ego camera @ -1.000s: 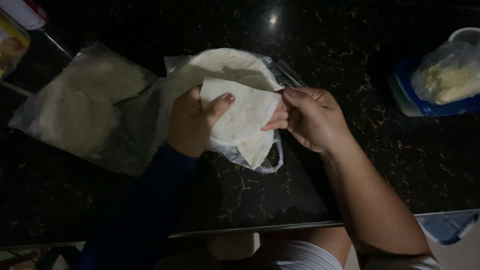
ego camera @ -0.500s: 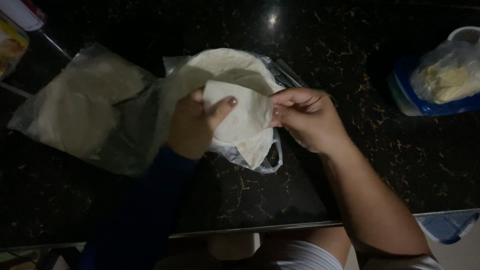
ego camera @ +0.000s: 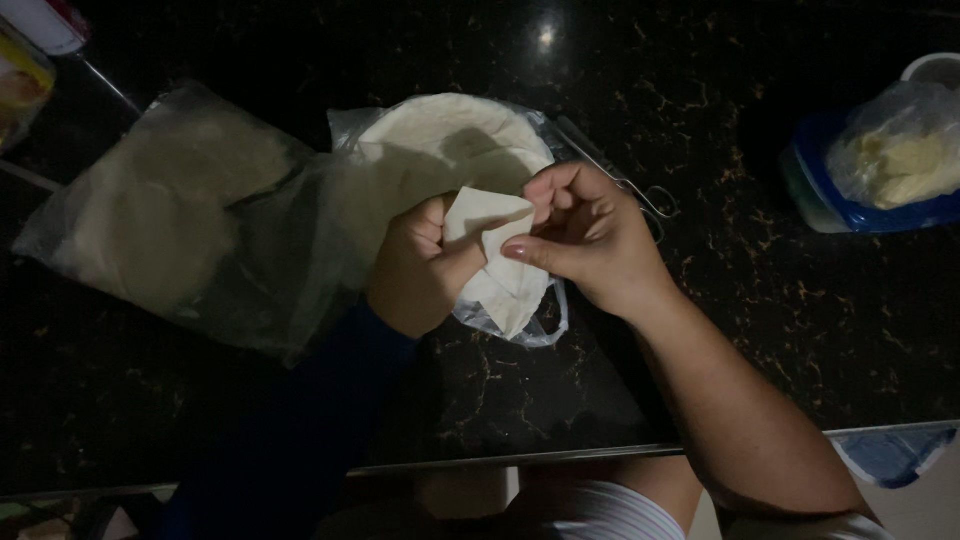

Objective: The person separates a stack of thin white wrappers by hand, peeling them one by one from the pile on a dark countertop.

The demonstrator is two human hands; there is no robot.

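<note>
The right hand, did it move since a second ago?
Yes. The right hand has slid left over the folded white flatbread, closer to the left hand, judged against the blue-lidded container, which has stayed at the counter's right edge.

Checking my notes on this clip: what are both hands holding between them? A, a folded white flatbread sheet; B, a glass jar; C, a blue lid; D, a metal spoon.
A: the left hand and right hand both pinch the folded white flatbread sheet above the open plastic bag.

Counter looks like glossy black speckled stone, the bags are thin clear crinkly plastic, and the folded flatbread is matt, soft and floury-looking.
</note>
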